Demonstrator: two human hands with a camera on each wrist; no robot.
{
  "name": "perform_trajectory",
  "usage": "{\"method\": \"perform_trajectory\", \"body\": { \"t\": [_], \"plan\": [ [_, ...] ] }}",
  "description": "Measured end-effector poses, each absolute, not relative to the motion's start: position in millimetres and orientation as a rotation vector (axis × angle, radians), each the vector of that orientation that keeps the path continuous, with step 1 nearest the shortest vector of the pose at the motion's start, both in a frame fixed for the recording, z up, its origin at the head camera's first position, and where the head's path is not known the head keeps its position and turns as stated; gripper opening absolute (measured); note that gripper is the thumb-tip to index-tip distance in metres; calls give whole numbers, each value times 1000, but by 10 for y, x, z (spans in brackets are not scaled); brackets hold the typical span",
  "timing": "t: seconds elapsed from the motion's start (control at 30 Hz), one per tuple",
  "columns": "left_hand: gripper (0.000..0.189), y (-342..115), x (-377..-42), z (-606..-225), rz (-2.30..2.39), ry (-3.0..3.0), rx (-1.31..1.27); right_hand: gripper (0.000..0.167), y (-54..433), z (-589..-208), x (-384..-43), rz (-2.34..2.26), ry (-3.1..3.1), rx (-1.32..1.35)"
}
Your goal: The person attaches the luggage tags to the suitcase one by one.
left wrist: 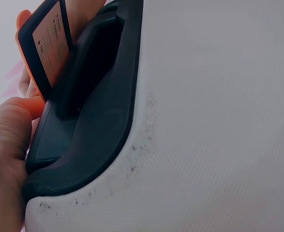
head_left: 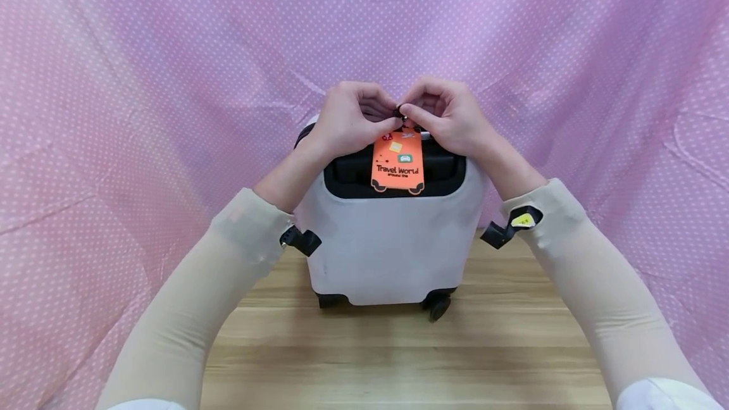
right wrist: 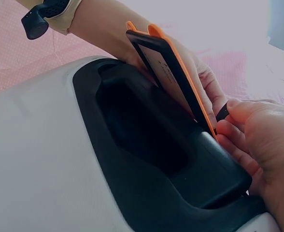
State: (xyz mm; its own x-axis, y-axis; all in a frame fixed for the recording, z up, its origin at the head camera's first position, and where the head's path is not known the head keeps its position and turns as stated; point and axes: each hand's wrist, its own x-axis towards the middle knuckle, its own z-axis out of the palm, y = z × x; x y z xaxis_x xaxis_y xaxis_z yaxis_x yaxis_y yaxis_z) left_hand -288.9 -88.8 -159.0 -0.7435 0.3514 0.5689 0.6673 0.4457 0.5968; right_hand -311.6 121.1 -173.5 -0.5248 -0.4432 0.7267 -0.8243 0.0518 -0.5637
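Observation:
An orange luggage tag (head_left: 397, 160) with "Travel World" lettering hangs at the black handle (head_left: 447, 166) of a white suitcase (head_left: 393, 245). Above the tag, the left hand (head_left: 348, 120) pinches its dark strap (head_left: 399, 111) between thumb and fingers. Opposite it, the right hand (head_left: 450, 120) pinches the same strap, the two sets of fingertips meeting there. In the right wrist view, a short black strap end (right wrist: 222, 112) shows between the right thumb and fingers. The tag's back, a black-framed address card (left wrist: 52, 46), shows in the left wrist view.
The suitcase stands upright on a wood-look floor (head_left: 398, 359), with a black wheel (head_left: 439, 307) at its lower right. A pink dotted cloth (head_left: 364, 24) hangs behind and on both sides. Black straps (head_left: 304, 240) stick out at both sleeve cuffs.

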Motion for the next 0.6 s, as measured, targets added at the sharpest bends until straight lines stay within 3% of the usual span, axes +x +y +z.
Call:
{"method": "perform_trajectory", "body": {
  "t": [0.6],
  "plan": [
    [17,-887,-2892,-1600,-1201,-2329,-878,5,1231,-1739,-3128,1560,-1999,1307]
  ]
}}
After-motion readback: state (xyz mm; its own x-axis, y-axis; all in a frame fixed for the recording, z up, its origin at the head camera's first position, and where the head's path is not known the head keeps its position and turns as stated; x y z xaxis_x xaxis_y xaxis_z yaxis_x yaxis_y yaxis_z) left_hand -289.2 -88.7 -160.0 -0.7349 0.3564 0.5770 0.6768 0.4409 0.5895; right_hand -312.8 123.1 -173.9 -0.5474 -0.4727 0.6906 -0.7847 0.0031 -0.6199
